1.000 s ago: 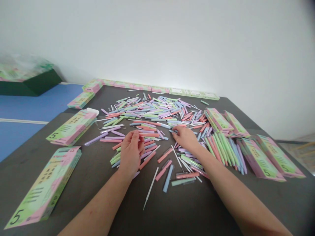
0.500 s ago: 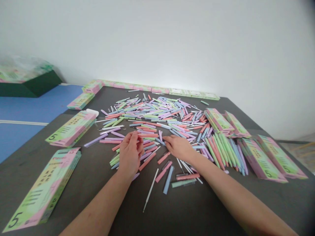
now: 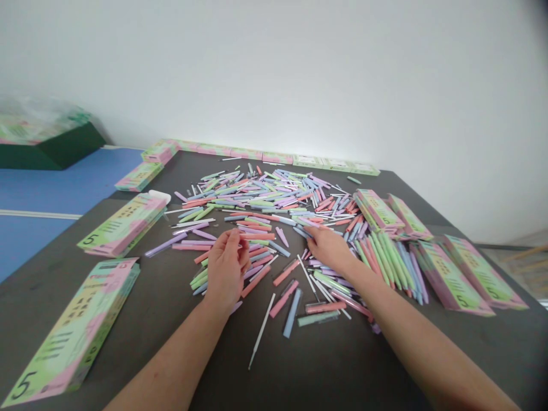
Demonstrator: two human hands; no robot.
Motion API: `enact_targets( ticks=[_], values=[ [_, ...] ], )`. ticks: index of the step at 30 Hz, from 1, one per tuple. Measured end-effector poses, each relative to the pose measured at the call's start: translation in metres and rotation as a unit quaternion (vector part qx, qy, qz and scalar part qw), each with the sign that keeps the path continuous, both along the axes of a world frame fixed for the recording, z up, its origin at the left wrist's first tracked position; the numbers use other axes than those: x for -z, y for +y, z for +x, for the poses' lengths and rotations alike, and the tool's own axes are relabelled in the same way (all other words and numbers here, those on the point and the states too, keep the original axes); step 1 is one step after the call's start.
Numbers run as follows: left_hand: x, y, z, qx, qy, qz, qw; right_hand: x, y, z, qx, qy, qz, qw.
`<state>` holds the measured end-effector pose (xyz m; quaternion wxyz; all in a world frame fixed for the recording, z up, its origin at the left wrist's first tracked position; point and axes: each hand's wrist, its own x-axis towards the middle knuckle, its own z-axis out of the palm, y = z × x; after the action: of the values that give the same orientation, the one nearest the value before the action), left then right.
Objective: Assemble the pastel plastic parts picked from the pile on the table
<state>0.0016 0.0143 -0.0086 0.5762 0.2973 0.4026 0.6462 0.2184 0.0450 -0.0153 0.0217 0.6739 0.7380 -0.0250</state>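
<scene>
A wide heap of pastel pens (image 3: 265, 197) in pink, green, blue and purple, mixed with thin white refills, covers the dark table (image 3: 325, 365). My left hand (image 3: 226, 267) rests at the heap's near edge. Its fingers are curled round a small bundle of pens, whose green and pink ends stick out on both sides. My right hand (image 3: 329, 246) reaches into the heap a little to the right. Its fingertips are pinched together on a blue pen (image 3: 302, 231). A loose white refill (image 3: 261, 331) lies on the table in front of both hands.
Flat green-and-pink boxes marked "5" lie at the near left (image 3: 72, 334), the left (image 3: 122, 225), the right (image 3: 454, 274) and in a row along the far edge (image 3: 278, 155). A row of sorted pens (image 3: 396, 257) lies right of my forearm. A blue floor and a green crate (image 3: 51, 142) are at the far left.
My right hand, which had moved left toward my left hand half a second ago, has gone back right and up into the heap. My left hand has stayed in place.
</scene>
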Motion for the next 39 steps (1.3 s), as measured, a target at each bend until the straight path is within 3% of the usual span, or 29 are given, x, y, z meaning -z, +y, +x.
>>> enact_targets(
  ticks=[4, 8, 13, 24, 28, 33, 39],
  values=[
    [0.0, 0.0, 0.0, 0.003, -0.001, 0.002, 1.0, -0.003, -0.003, -0.002, -0.013, 0.007, 0.004, 1.0],
    [-0.001, 0.0, 0.0, 0.005, -0.004, 0.003, 1.0, -0.009, 0.011, 0.01, 0.029, 0.012, 0.029, 0.999],
    [-0.001, 0.0, 0.001, 0.01, -0.001, -0.007, 1.0, -0.007, 0.02, 0.014, 0.038, -0.009, 0.008, 0.999],
    [0.0, -0.002, 0.001, 0.013, -0.001, 0.014, 1.0, -0.001, -0.021, -0.01, 0.011, -0.043, -0.009, 0.999],
    [0.001, -0.001, 0.002, 0.018, 0.003, 0.011, 1.0, -0.002, -0.027, -0.007, -0.021, -0.028, 0.009, 0.999],
    [0.0, -0.001, 0.002, 0.014, 0.006, 0.008, 1.0, -0.011, 0.007, 0.032, 0.074, 0.034, 0.075, 0.994],
    [-0.001, -0.002, 0.003, 0.021, 0.006, -0.008, 1.0, -0.006, 0.053, 0.07, 0.113, 0.03, 0.063, 0.991]
  ],
)
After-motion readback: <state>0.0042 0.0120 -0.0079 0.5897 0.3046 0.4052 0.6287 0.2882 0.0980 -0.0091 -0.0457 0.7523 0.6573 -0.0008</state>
